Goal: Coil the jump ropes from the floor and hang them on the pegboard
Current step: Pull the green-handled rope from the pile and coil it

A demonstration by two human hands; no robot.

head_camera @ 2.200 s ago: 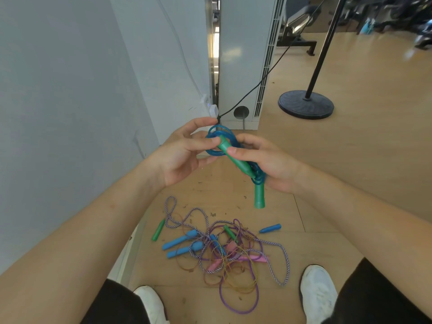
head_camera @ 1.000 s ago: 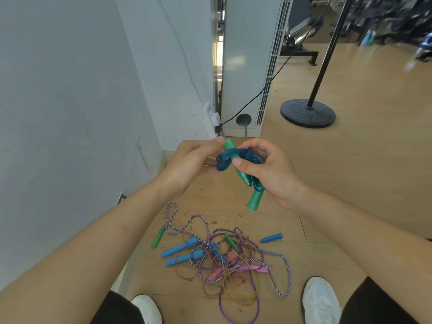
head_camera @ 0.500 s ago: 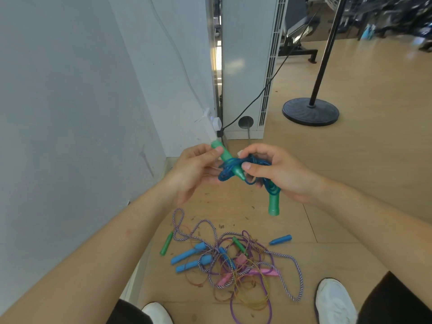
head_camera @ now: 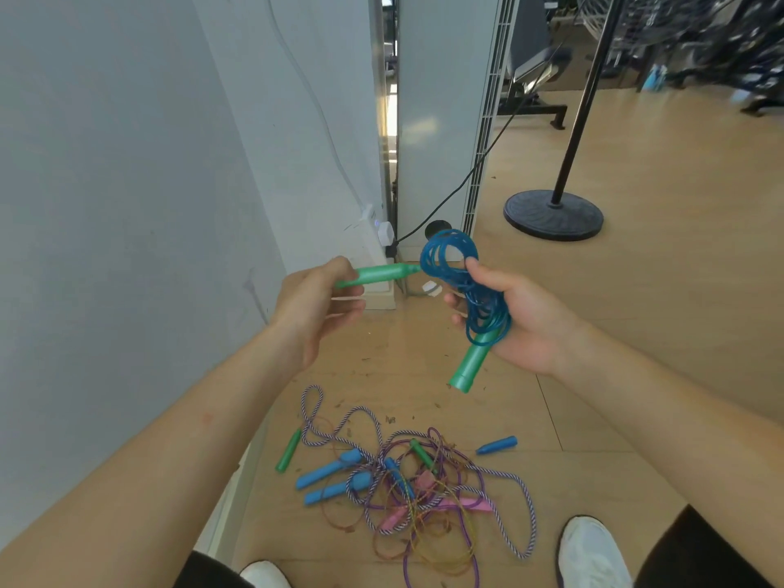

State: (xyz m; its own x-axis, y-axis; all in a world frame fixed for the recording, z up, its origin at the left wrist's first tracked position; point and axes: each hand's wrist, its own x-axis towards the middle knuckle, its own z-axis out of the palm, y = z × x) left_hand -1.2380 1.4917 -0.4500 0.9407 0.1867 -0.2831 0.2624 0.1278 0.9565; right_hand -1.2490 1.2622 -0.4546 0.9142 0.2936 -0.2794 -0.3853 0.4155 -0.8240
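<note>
**One rope nearly coiled, the rest in a heap on the floor**

The blue jump rope [head_camera: 456, 265] is off the floor [head_camera: 636, 333] and gathered into a bundle of loops, held in front of the person between both hands. It looks close to finished as a coil, but it is not yet hung, and no pegboard is in view. Below, between the wall [head_camera: 127, 205] and the white shoes [head_camera: 589, 553], lies the tangled pile [head_camera: 415, 485]. It holds a purple-and-white striped rope, thin purple and orange cords, and blue, pink and green handles mixed together. By my judgement most of the task is left. This coil has to be secured and hung, then each rope in the pile has to be freed, coiled and hung.

The left hand [head_camera: 314, 307] is out to the left of the coil. Its grip is a narrow pinch of thumb and fingers on the outer end of one green handle [head_camera: 377, 274]. That handle lies roughly level with its tip meeting the loops.

The right hand [head_camera: 517, 320] has its palm turned towards the left hand. Its fingers and thumb curl round the middle of the bundle, so its grip is closed on the rope. The top loop stands above the thumb, and the second green handle [head_camera: 471, 364] pokes down and to the left below the hand.
</note>
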